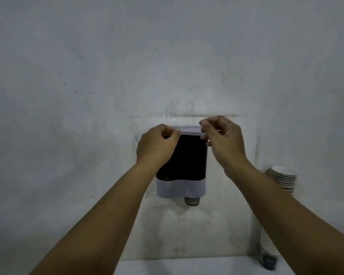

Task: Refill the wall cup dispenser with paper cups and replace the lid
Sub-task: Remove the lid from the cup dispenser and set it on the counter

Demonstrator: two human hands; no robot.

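A wall cup dispenser hangs on the grey wall, with a dark see-through body and a pale band at the bottom. A cup's base pokes out underneath. Its pale lid sits on top. My left hand pinches the lid's left end with curled fingers. My right hand pinches the lid's right end between thumb and fingertips. A tall stack of paper cups stands to the right, partly hidden behind my right forearm.
A white counter surface lies below the dispenser. The lower part of the cup stack reaches down to it at the right. The bare wall fills the rest of the view.
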